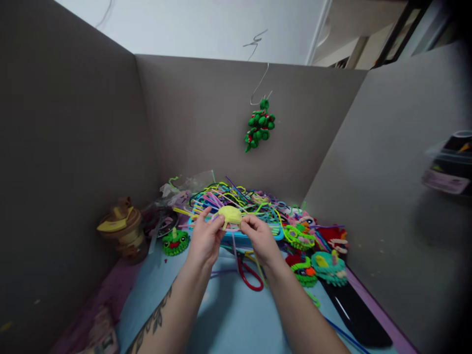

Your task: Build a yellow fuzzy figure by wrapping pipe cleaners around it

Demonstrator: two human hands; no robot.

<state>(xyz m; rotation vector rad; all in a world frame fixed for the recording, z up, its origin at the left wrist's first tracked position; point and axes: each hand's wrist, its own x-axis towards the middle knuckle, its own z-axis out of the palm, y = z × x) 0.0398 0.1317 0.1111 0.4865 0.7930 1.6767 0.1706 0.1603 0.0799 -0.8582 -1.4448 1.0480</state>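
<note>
- Starting at the far left, we see a brown and yellow figure (121, 228) standing against the grey wall, with a small green frog (175, 242) lying just to its right on the worktop (228, 314).
- Our left hand (204, 241) is raised above the worktop, with thumb and fingertips pinched on the left edge of the yellow piece (230, 215).
- The yellow piece is a small domed lump held in the air between both hands, just in front of the pile (236, 196) of coloured pipe cleaners. Loose ends stick out below it.
- Our right hand (260, 238) pinches the right edge, so both hands are clamped on the piece and close together.
- We judge the step in hand to be shaping or winding this piece. Any next move calls for a firm pinch on one side while the other fingers work a loose end.
- Below the hands a red loop (250, 276) lies on the worktop, and behind them is a blue tray (276, 232) under the pile.
- Higher up, a green ornament (260, 125) hangs from a wire hook on the back wall.
- Further right lie several finished pieces (328, 268) in green, red and teal, with a black strip (354, 314) beside them.
</note>
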